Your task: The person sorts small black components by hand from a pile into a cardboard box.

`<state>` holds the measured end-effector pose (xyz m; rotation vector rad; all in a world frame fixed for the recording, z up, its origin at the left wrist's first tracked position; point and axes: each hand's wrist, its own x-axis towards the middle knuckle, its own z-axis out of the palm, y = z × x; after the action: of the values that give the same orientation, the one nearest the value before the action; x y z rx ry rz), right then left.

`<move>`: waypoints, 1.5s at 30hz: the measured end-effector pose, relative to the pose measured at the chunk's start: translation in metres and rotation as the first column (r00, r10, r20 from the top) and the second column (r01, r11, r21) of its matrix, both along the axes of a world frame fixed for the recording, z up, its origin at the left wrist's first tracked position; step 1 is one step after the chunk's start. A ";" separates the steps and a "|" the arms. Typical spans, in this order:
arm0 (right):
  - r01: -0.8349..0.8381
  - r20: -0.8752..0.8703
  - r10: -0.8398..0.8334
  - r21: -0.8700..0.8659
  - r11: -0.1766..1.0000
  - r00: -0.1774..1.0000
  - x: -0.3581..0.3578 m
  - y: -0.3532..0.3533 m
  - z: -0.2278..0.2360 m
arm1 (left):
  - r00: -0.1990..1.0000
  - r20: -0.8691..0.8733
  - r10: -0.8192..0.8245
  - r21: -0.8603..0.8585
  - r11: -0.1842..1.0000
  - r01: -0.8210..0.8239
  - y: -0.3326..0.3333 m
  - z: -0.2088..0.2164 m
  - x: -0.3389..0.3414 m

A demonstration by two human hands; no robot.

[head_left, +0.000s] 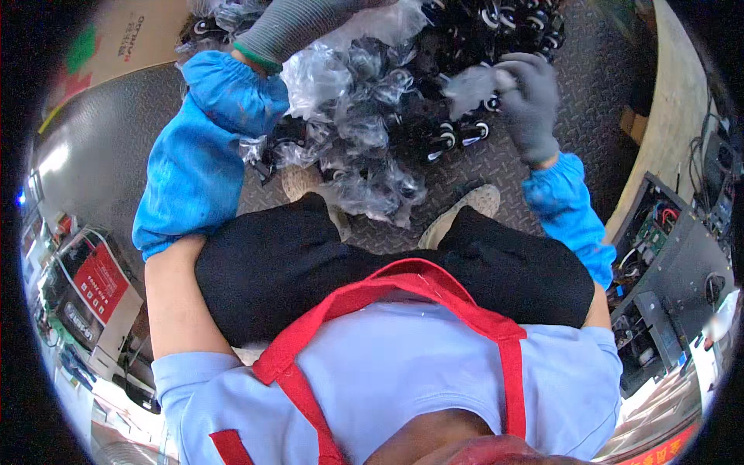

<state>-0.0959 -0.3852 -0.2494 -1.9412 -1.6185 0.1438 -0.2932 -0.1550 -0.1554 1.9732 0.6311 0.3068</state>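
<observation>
A heap of small black parts (422, 139) with white-rimmed wheels, looking like casters, lies on the floor between my feet. Many are in crumpled clear plastic wrapping (364, 116). My right hand (531, 101), in a grey glove, is closed on a clear plastic bag (469, 91) at the heap's right side. What the bag contains, if anything, is unclear. In a grey glove with a green cuff, my left hand (298, 31) reaches over the heap's far left part. Its fingertips run past the upper edge, so its grip is hidden.
Dark tread-patterned metal flooring (581, 85) surrounds the heap. A cardboard box (128, 46) stands at the far left. On the right, a curved pale edge (659, 116) borders opened electronic housings (659, 232) with circuit boards. A box with a red panel (97, 283) sits at the left.
</observation>
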 end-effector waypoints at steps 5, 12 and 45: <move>0.249 -0.192 -0.227 0.099 0.963 0.955 0.030 0.013 0.021 | 0.996 0.058 -0.069 -0.193 0.978 0.079 -0.013 0.012 0.017; 0.070 -0.888 0.043 0.084 0.994 0.458 -0.041 0.052 0.114 | 0.932 0.224 -0.286 -0.195 0.923 0.330 -0.022 0.007 0.028; 0.225 -0.041 -0.263 -0.403 0.887 0.964 -0.006 -0.019 -0.017 | 0.997 0.072 0.006 -0.134 0.991 0.004 0.001 0.005 -0.007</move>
<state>-0.1022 -0.4044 -0.2669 -2.3861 -1.3418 0.4873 -0.3004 -0.1540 -0.1506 1.8253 0.5910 0.3265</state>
